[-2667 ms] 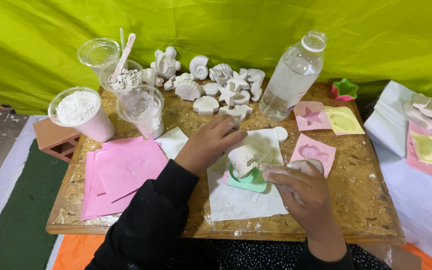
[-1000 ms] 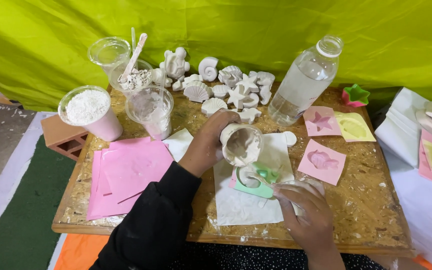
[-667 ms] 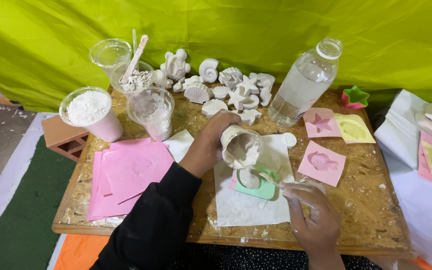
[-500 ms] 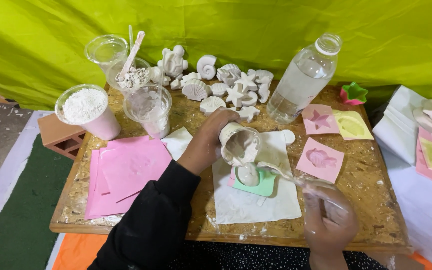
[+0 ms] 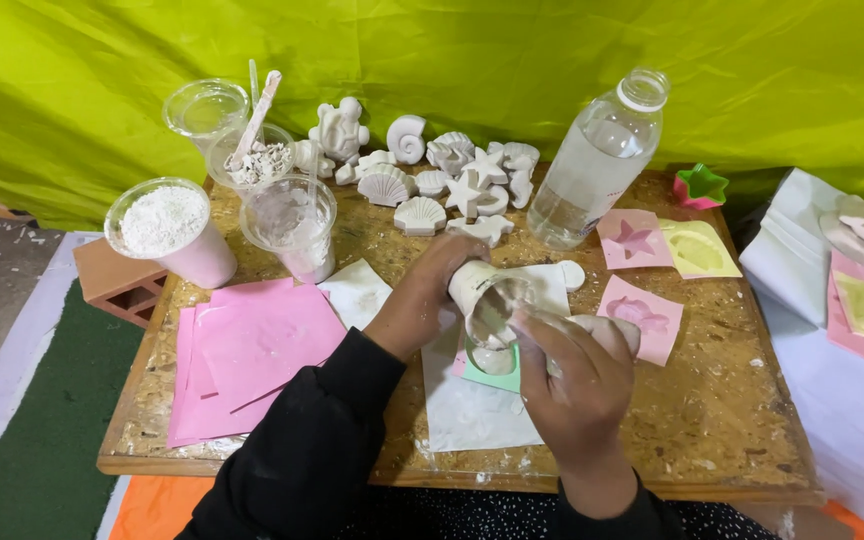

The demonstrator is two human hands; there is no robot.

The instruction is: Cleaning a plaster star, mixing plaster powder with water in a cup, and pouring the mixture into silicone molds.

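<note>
I see my left hand (image 5: 432, 295) wrapped around a small clear plastic cup (image 5: 487, 300), tipped on its side with the mouth turned toward my right hand (image 5: 577, 375). The left fingers curl over the far side of the cup, holding it closed in the grip, with the thumb side hidden behind the cup wall. The cup sits directly above a green mould (image 5: 497, 375), which lies on a white sheet of paper (image 5: 472, 415) near the front middle of the wooden board (image 5: 732, 420). A blob of white plaster shows at the cup's lower lip, just over the mould.

My right hand comes in from below, its fingers (image 5: 552, 335) bunched narrow and touching the cup's rim; they are smeared white. I cannot tell whether they pinch a stick or only press the rim, because the hand's back covers that spot.

Left of the paper lies a stack of pink sheets (image 5: 252, 355). Behind them stand a cup of white powder (image 5: 167, 230) and another clear cup (image 5: 290, 225). A water bottle (image 5: 597, 165) stands behind the paper, and a cluster of white plaster shell casts (image 5: 442, 180) lies along the back edge. Pink and yellow moulds (image 5: 662, 250) lie to the right.
</note>
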